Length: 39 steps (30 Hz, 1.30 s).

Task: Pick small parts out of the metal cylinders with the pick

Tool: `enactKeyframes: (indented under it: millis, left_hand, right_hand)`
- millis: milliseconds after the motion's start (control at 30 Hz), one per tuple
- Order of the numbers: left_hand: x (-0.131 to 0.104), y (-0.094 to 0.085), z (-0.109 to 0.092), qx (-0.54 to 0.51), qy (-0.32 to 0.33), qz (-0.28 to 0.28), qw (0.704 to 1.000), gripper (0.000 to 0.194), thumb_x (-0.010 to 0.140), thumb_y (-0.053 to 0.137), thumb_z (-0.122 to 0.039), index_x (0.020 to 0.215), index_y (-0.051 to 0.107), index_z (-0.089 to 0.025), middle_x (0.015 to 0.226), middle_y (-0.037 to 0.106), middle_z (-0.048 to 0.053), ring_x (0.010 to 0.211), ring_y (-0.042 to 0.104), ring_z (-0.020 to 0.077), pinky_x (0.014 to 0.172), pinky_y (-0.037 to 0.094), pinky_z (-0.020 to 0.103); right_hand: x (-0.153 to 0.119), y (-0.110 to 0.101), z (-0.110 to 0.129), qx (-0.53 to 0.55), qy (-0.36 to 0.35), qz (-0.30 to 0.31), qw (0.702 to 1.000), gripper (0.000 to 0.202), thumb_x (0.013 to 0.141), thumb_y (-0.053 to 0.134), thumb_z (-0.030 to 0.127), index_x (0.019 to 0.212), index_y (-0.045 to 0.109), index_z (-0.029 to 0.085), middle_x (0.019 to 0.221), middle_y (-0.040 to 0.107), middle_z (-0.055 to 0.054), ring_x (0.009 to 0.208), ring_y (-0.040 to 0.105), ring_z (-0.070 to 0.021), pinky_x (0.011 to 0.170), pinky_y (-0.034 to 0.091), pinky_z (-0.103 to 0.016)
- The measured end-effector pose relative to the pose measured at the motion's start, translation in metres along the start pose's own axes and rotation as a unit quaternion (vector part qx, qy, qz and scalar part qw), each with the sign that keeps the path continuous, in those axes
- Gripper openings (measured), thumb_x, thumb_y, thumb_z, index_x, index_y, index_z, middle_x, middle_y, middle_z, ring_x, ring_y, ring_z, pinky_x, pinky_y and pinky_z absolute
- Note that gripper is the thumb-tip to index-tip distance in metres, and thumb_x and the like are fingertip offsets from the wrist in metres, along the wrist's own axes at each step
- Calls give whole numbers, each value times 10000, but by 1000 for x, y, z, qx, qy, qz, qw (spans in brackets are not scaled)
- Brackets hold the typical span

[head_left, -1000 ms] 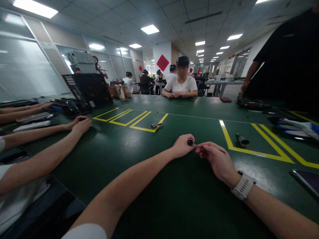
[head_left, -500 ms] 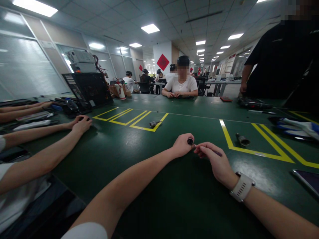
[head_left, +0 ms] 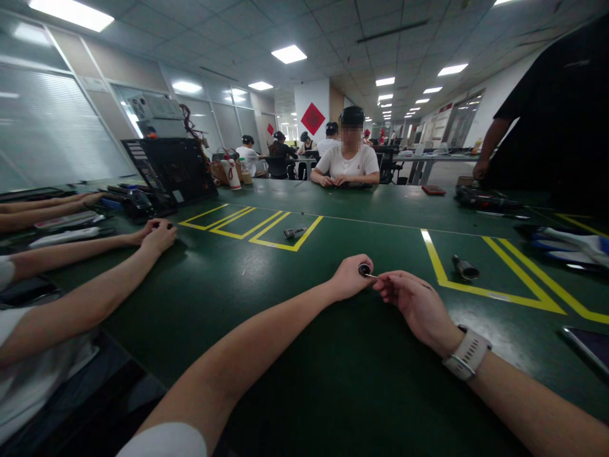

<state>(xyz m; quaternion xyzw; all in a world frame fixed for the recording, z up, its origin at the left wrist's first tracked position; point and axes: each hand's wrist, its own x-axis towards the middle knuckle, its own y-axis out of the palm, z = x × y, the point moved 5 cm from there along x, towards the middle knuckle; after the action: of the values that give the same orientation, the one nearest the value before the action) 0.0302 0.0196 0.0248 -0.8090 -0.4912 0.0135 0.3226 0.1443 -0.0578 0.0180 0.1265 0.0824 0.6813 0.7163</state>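
My left hand [head_left: 349, 279] is closed around a small dark cylindrical part [head_left: 364, 270], its round open end turned toward me. Pinched in the fingers of my right hand [head_left: 415, 303] is a slim tool with a thin metal shaft [head_left: 372, 276]; the shaft's tip is at the part's open end, and how deep it reaches I cannot tell. The tool's other end is hidden by my hand. To the right, a dark metal socket-like part [head_left: 465, 269] lies on its side inside yellow tape. A similar part [head_left: 294, 233] lies beyond my left hand.
Yellow tape outlines [head_left: 504, 297] mark the green table [head_left: 266, 304]. A neighbour's hands [head_left: 159, 236] rest at left, near a black computer case [head_left: 169, 168]. A phone-like device [head_left: 587, 348] lies at the right edge, below white-and-blue gloves [head_left: 571, 244]. A person [head_left: 349, 162] sits opposite.
My right hand has turned, so the tool's dark handle no longer shows and its thin shaft now points to the part's opening. My left hand stays nearly still. The standing person at right has shifted.
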Motion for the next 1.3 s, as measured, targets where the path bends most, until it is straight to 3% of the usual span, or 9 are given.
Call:
enactKeyframes:
  millis: [200, 367, 533, 667, 900, 1133, 1300]
  left_hand:
    - [-1, 4, -1, -37, 30, 61, 997, 305, 601, 712, -187, 820, 502, -153, 736, 501, -40, 651, 458, 91, 574, 373, 207]
    - [3, 2, 3, -26, 29, 55, 998, 313, 663, 663, -144, 910, 472, -164, 813, 505, -23, 703, 470, 100, 614, 391, 219]
    - [-6, 0, -3, -47, 47, 95, 993, 323, 679, 693, -203, 930, 495, -158, 885, 542, 10, 789, 526, 132, 695, 436, 262]
    - [-21, -6, -7, -22, 42, 66, 997, 321, 687, 699, -223, 963, 547, -165, 971, 561, 40, 884, 551, 161, 767, 448, 292]
    - [-29, -16, -14, 100, 99, -8, 990, 290, 673, 722, -291, 901, 581, -181, 948, 616, 29, 935, 532, 188, 875, 380, 332]
    - [-31, -8, -12, 58, 73, 29, 995, 209, 746, 624, -278, 876, 502, -170, 806, 545, -7, 712, 486, 128, 643, 393, 244]
    - [-33, -7, -19, 113, 106, 35, 987, 110, 756, 596, -225, 822, 537, -158, 808, 569, 14, 767, 499, 152, 732, 393, 281]
  right_hand:
    - [-4, 2, 14, -32, -62, -26, 997, 144, 724, 606, 301, 673, 678, 189, 660, 649, -39, 642, 559, -174, 613, 423, -317]
    - [-3, -4, 20, -80, -107, -45, 990, 178, 771, 565, 312, 674, 667, 202, 642, 631, -20, 634, 559, -180, 610, 419, -326]
    - [-4, -7, 26, -134, -145, -45, 979, 226, 804, 556, 338, 645, 655, 211, 569, 592, 3, 589, 533, -171, 589, 397, -318]
    - [-12, 0, 37, -203, -176, -37, 962, 296, 831, 527, 371, 601, 626, 213, 531, 555, 11, 549, 510, -157, 555, 378, -304]
    - [-21, 16, 46, -347, -230, -5, 909, 357, 871, 447, 362, 576, 573, 206, 535, 540, 3, 543, 527, -155, 535, 383, -295]
    - [-28, 30, 45, -457, -307, 50, 834, 337, 902, 406, 305, 617, 547, 195, 608, 559, -17, 579, 512, -147, 552, 381, -287]
    - [-37, 45, 50, -544, -360, 90, 753, 293, 885, 421, 249, 623, 538, 190, 629, 548, -34, 602, 476, -160, 568, 361, -307]
